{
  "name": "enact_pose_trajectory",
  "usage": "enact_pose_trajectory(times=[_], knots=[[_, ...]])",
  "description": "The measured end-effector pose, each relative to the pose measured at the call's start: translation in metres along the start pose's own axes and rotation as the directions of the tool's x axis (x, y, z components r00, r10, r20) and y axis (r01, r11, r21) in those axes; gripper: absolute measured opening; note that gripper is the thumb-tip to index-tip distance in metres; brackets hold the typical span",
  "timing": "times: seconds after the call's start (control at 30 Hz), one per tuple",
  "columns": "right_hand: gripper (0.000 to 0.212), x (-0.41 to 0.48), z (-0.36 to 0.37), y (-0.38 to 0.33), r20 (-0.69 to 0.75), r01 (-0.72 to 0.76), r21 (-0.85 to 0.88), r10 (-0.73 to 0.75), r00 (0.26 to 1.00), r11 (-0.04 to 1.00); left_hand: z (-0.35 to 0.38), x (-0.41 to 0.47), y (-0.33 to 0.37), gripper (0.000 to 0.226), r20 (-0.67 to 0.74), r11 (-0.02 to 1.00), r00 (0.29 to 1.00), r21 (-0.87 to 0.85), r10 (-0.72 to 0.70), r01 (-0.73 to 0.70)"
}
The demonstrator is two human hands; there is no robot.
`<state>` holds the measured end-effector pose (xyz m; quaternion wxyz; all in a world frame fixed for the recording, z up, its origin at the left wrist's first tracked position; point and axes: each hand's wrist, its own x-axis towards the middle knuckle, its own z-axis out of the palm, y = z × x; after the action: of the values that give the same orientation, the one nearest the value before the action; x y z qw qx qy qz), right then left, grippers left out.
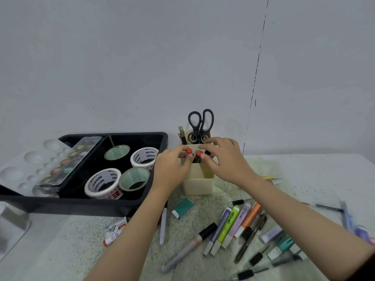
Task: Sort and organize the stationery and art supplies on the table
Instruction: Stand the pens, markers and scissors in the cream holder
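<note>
**Q:** Over at the holder, what are your hands doing?

**A:** My left grip (172, 167) pinches a small red-topped piece (189, 151) between thumb and forefinger. My right grip (225, 159) pinches a second red-topped piece (199, 153) just beside it. Both are above the front compartment of the cream plastic pen holder (197, 185), which stands on the bench (314, 169) near the wall. What the pieces are I cannot tell.

**Q:** What does the holder carry?

**A:** Black-handled scissors (200, 120) stand handles up in the back compartment. Thin brushes or pencils (181, 134) stand at its back left corner.

**Q:** And the tray?

**A:** The black plastic tray (142, 135) sits just left of the holder and is split in two. Its right part holds four tape rolls: two white printed rolls (103, 183) and two pale green rolls (134, 178). Its left part holds a watercolour set in a clear case (77, 159), with a clear palette of round wells (30, 159) beside it.

**Q:** Anything loose?

**A:** Pastel highlighters (233, 226) and a teal eraser (182, 207) lie on the bench between my forearms.
</note>
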<state>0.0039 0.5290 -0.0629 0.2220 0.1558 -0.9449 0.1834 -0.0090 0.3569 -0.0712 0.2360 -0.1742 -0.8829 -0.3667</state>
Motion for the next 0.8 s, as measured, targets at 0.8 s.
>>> enact_pose_trajectory(times=[0.8], knots=[[0.023,-0.058,0.009,-0.020,-0.270,0.140,0.062,-0.118,0.955,0.988,-0.024,-0.005,0.012,0.037,0.200,0.996,0.979,0.093,-0.032,0.013]])
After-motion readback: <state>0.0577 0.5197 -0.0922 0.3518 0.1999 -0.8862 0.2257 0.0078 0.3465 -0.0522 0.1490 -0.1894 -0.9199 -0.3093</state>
